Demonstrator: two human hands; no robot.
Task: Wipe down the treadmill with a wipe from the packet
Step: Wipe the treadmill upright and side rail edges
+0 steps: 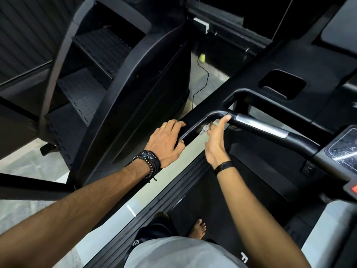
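Note:
I stand on the black treadmill, whose curved handlebar (216, 115) bends from the left side rail (195, 117) toward the console. My right hand (214, 140) reaches up under that bend and holds a small white wipe (204, 130) against the bar's underside, with the thumb lying on top of the bar. My left hand (166, 140) rests on the side rail just left of it, fingers over the top and thumb hooked round the inner bar. The wipe is mostly hidden by my fingers and the bar. No packet is in view.
A black stair-climber machine (108, 78) stands close on the left across a narrow strip of pale floor (201, 78) with a thin cable and a yellow object (202, 58). The console screen (343, 151) and a red key (353, 189) are at the right. My bare foot (199, 229) is on the belt.

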